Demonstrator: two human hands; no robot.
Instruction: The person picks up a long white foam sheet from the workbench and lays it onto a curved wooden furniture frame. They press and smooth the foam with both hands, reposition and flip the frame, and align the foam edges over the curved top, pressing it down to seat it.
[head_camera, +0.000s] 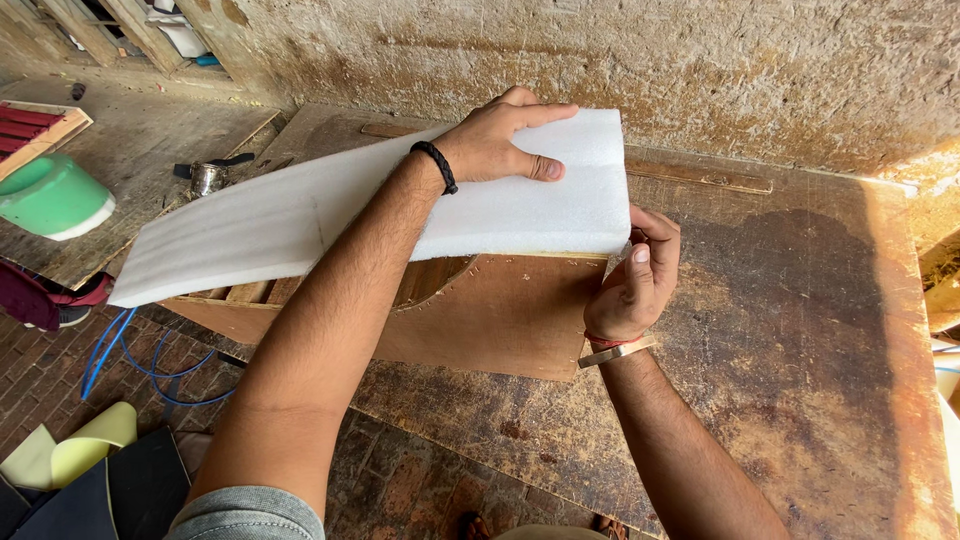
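Foam sheet (360, 205) (one), two hands: left hand (505, 140) pressing, right hand (635, 280) perhaps pinching corner

A worn, stained plywood bench (760, 330) carries a wooden frame (480, 320), which rests directly on it and overhangs its near edge. A white foam sheet (350, 205) lies over the frame. Beside the bench, the brick floor (60, 370) bears a blue cable (140, 360) and yellow foam scraps (75, 445).
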